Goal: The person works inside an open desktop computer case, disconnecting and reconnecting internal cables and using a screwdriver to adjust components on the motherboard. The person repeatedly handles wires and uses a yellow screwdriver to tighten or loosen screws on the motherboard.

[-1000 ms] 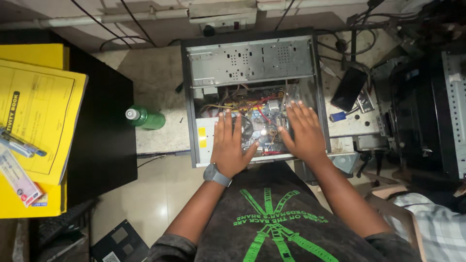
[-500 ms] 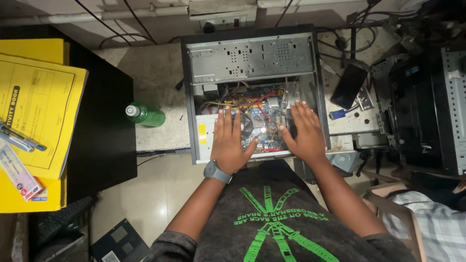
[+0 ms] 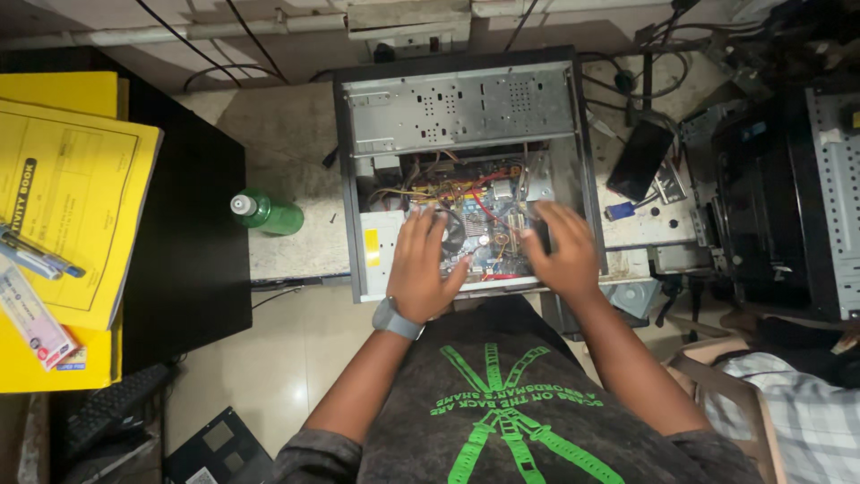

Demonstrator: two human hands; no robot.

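Open computer case (image 3: 466, 108), left hand (image 3: 423, 264), right hand (image 3: 560, 251) resting inside

A computer repair workshop. At the centre an opened desktop computer case (image 3: 466, 170) lies on a worn stone bench (image 3: 287, 152), its board and wiring bare. At three o'clock more stripped metal chassis (image 3: 788, 197) stand stacked, with loose cables (image 3: 645, 72) at one o'clock. At nine o'clock yellow record books (image 3: 72, 197) sit on a black desk (image 3: 188, 242); a keyboard (image 3: 112, 408) lies at seven o'clock.
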